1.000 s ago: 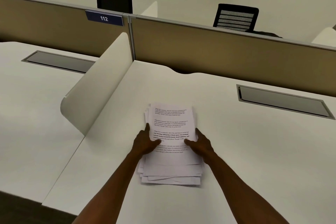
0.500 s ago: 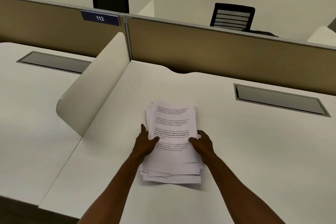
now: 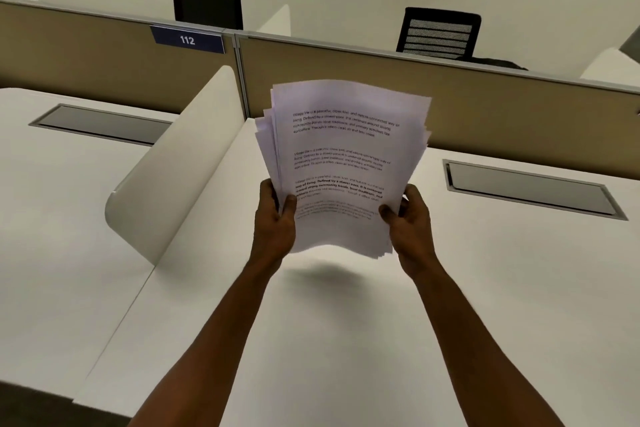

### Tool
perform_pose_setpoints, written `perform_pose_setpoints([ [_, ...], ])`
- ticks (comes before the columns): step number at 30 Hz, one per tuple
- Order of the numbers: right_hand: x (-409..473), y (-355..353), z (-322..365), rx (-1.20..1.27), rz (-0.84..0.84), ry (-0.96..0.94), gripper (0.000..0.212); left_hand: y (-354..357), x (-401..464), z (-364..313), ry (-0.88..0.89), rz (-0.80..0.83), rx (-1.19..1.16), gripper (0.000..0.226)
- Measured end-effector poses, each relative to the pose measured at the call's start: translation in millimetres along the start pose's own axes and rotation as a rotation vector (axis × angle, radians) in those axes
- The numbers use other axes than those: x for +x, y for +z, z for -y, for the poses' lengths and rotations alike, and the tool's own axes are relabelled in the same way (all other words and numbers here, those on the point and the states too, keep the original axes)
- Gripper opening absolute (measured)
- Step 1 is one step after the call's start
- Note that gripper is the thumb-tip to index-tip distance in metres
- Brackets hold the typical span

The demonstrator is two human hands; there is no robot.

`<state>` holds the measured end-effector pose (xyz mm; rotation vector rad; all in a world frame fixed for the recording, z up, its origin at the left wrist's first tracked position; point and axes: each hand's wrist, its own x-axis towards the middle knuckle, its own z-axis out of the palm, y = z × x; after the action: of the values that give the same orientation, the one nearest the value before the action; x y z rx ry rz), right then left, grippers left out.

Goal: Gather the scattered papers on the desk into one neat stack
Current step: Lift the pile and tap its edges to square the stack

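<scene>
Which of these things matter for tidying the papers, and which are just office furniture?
Part of the job:
papers, held off the desk, edges uneven
left hand and right hand, gripping the lower corners
desk

Just there:
white divider
tan partition with sign 112
two chairs
desk hatches

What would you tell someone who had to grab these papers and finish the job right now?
Left hand: shut on the left edge of the sheaf of white printed papers.
Right hand: shut on its right edge.
The sheaf is held in the air above the white desk, its shadow below.
Done: no loose sheets show on the desk.
Left: edges are uneven, fanned at the left; square them and set the stack down flat.
</scene>
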<state>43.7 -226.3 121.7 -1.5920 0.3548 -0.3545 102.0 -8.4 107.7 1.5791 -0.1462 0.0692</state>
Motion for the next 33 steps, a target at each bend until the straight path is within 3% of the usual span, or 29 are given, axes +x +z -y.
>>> perform_pose_setpoints([
  [4, -8, 1, -10, 0.015, -0.046, -0.042, 0.026, 7, -10, 5, 0.032, -0.023, 0.047, 0.024],
  [8, -20, -2, -34, -0.031, -0.043, -0.008, 0.034, 4, -27, 24, 0.003, -0.024, 0.091, 0.04],
  [13, -22, 5, -46, -0.013, -0.113, 0.029, 0.035, 3, -27, 30, -0.01, -0.028, 0.101, 0.023],
  [20, -23, 9, -39, 0.029, -0.104, 0.015, 0.042, 7, -28, 21, -0.033, -0.022, 0.031, 0.03],
  [27, -18, 3, -33, 0.048, -0.064, 0.004, 0.048, 5, -28, 12, 0.027, 0.0, 0.097, 0.059],
  [33, -16, 11, -33, 0.007, -0.09, -0.006, 0.026, 14, -21, 11, 0.004, 0.003, 0.112, 0.039],
])
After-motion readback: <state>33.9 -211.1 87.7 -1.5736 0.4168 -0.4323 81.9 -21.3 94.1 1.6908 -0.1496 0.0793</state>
